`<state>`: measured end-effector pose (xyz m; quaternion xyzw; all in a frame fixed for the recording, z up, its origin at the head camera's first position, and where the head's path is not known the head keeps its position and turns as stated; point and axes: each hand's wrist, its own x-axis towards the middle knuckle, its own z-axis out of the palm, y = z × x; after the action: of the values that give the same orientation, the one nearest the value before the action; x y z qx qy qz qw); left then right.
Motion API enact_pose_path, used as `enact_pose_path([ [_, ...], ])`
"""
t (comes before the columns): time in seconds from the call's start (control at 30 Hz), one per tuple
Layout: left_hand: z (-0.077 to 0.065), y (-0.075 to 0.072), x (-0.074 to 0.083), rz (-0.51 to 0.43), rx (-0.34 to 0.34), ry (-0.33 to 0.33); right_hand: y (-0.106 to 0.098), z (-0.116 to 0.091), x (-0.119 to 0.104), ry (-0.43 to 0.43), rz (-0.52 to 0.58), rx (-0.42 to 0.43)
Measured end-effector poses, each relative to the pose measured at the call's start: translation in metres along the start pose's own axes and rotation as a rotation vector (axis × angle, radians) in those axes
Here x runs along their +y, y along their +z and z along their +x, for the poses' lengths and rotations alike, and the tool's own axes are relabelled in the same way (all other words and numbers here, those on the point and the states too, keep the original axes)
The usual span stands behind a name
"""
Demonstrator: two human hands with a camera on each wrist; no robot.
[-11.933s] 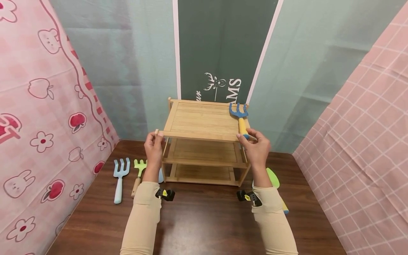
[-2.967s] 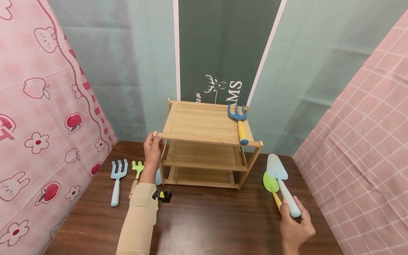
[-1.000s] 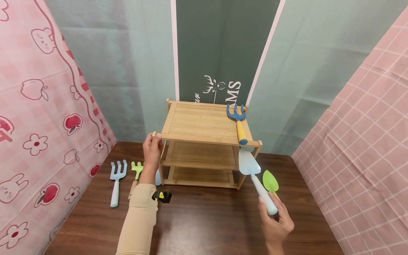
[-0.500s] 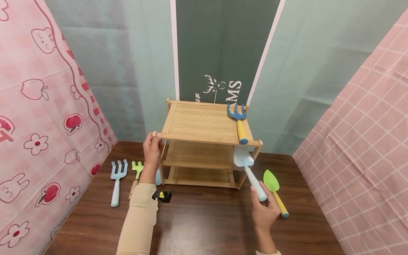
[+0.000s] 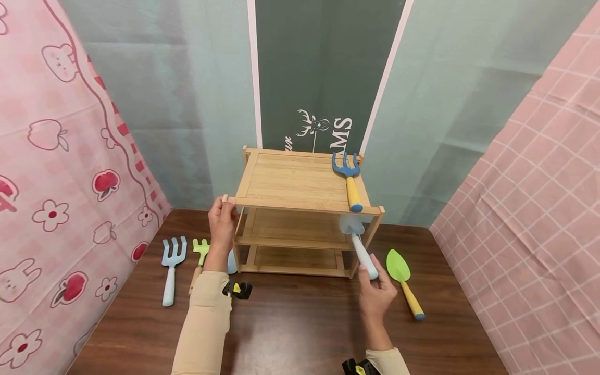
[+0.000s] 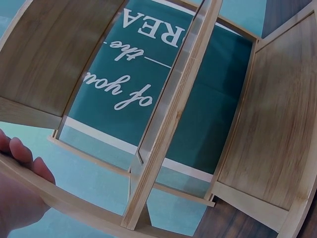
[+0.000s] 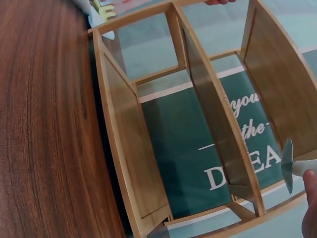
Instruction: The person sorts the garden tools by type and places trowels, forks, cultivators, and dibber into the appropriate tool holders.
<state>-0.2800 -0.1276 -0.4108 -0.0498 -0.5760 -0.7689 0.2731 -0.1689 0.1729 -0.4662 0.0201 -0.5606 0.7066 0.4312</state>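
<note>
My right hand [image 5: 377, 294] grips the pale blue handle of a garden trowel [image 5: 363, 255] near its end. The blade reaches in under the top board at the right end of a three-tier wooden shelf [image 5: 300, 202], above the middle board; the right wrist view shows the blade [image 7: 287, 166] edge-on between these two boards. At the shelf's front left corner, my left hand [image 5: 222, 221] holds the upright just below the top; its fingers [image 6: 29, 158] curl round the wood in the left wrist view. A blue hand fork with a yellow handle [image 5: 352, 192] lies at the top board's right end.
On the dark wooden table [image 5: 290, 333], a green trowel with a yellow handle [image 5: 405, 284] lies to the right. A light blue hand fork [image 5: 171, 276] and a green rake [image 5: 201, 252] lie left, with a blue tool [image 5: 232, 263] partly behind my left arm. Curtains surround the table.
My right hand has let go of the blue-and-yellow hand fork, taken up the pale blue trowel from the right, and brought it left into the shelf's middle level. My left hand stays on the corner.
</note>
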Motion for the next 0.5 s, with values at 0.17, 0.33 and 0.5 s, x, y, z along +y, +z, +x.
enact_pose_path([
  [0.17, 0.0, 0.0, 0.001, 0.006, -0.004, -0.014, 0.011, 0.004, -0.001, -0.009, -0.1, 0.001],
  [0.33, -0.001, 0.001, 0.005, 0.001, 0.001, -0.006, 0.018, 0.008, 0.006, -0.028, -0.178, -0.019],
  [0.5, 0.0, 0.001, -0.001, -0.014, 0.012, 0.008, 0.023, 0.013, 0.01, -0.029, -0.271, -0.035],
])
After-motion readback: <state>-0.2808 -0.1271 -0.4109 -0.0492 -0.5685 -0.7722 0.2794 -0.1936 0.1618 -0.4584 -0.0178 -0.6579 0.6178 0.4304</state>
